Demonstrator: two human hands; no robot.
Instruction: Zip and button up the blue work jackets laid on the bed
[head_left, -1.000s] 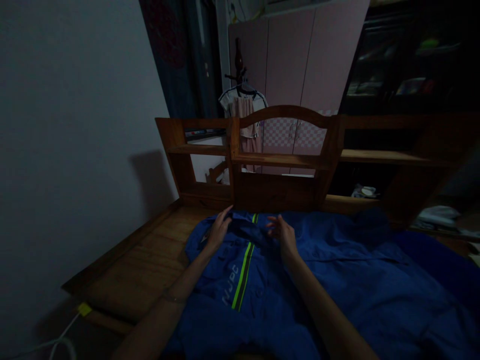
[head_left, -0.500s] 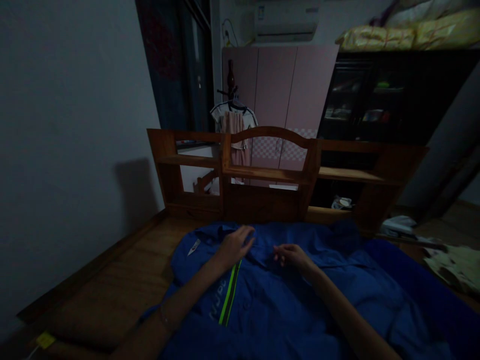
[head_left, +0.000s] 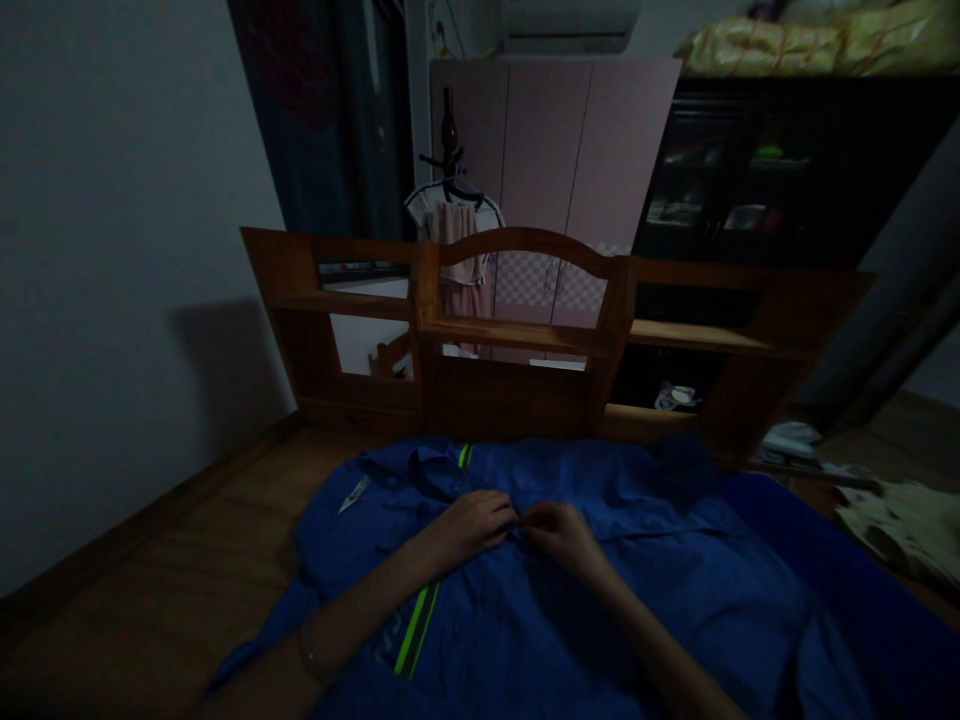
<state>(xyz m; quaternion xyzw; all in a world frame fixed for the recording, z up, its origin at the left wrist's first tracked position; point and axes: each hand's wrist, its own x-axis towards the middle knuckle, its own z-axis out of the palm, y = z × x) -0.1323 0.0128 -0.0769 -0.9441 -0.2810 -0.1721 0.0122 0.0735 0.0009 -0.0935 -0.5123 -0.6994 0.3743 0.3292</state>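
A blue work shirt with a neon green stripe lies spread flat on a wooden bed board. My left hand and my right hand meet at the middle of the shirt's chest, just below the collar. Both hands have their fingers curled and pinched on the shirt's front edge where the two sides meet. The room is dim, so what sits between the fingertips is too small to make out.
A wooden headboard with shelves stands right behind the shirt. A grey wall runs along the left. Behind are a pink wardrobe, a coat stand with hanging clothes and a dark cabinet. Crumpled cloth lies at right.
Both hands drew back from the collar and came together at the shirt's chest, fingers closing from spread to a pinch. The camera tilted and shifted, so the shirt sits lower in view.
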